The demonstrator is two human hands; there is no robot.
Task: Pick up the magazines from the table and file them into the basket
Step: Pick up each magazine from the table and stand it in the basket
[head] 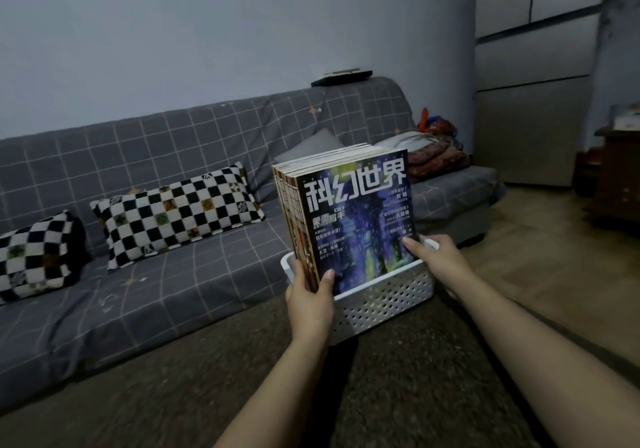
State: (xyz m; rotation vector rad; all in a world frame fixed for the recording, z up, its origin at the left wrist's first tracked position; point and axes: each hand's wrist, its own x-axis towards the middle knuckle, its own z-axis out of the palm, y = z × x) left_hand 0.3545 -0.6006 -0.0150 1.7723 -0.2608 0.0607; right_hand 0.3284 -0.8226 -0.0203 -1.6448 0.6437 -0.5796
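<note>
Dim rm; grey grid-cover sofa w/ checkered cushions; pale wall

On the front magazine you hold upright in the white basket, the cover's large white title reads 科幻世界. Below it you can make out 写手 in white, and 孔欣伟 at the right edge. The remaining small cover lines are too blurred to read.
</note>
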